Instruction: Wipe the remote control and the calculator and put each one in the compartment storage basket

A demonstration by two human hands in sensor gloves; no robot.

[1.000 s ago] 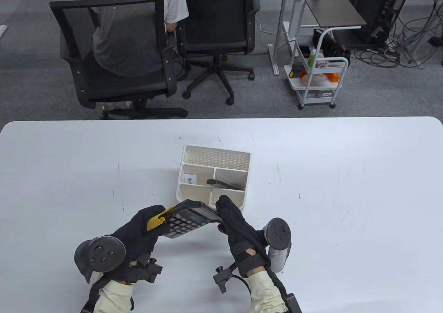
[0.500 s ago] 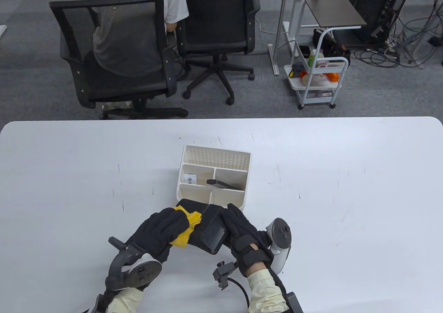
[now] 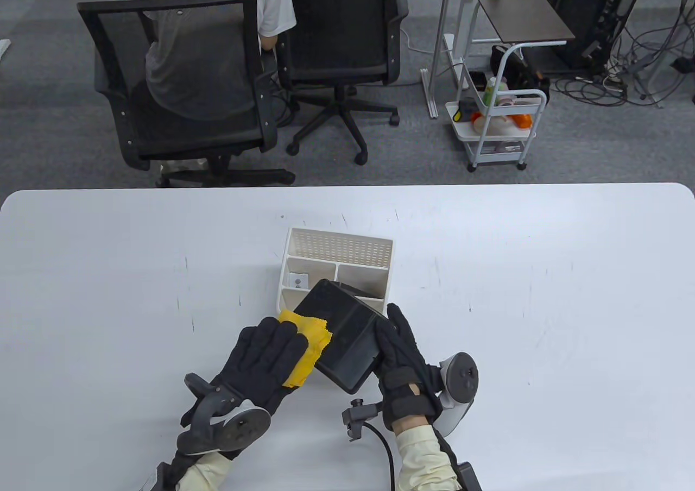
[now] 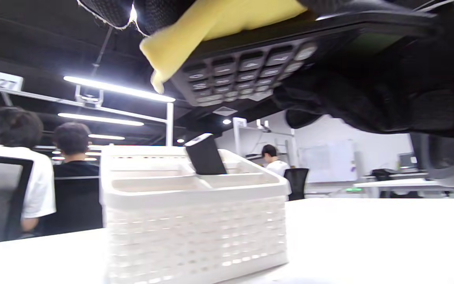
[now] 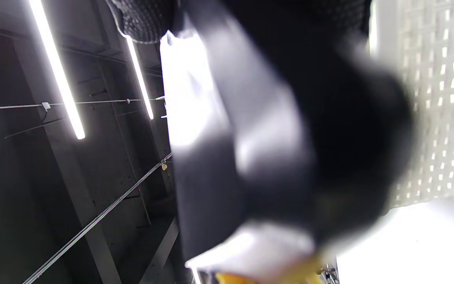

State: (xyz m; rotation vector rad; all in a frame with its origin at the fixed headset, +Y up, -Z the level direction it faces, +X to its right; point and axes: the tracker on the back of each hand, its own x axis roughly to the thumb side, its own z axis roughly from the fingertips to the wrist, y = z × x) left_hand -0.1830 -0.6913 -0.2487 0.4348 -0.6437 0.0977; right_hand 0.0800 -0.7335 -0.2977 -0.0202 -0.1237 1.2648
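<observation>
Table view: calculator (image 3: 343,334) is hanging keys-down at lower centre, overlapping the near edge of the white perforated plastic basket (image 3: 380,241); right hand (image 3: 404,358) is clasping its right edge, left hand (image 3: 271,358) is pressing a soft yellow cloth (image 3: 305,344) onto the smooth back. Rigid, light, slick plastic slab, so the side edges are looking like the safest hold. Remote control (image 4: 205,159) is standing tilted in a rear compartment

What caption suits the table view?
Gloved hands wipe a calculator's back with a yellow cloth beside a white basket.
</observation>
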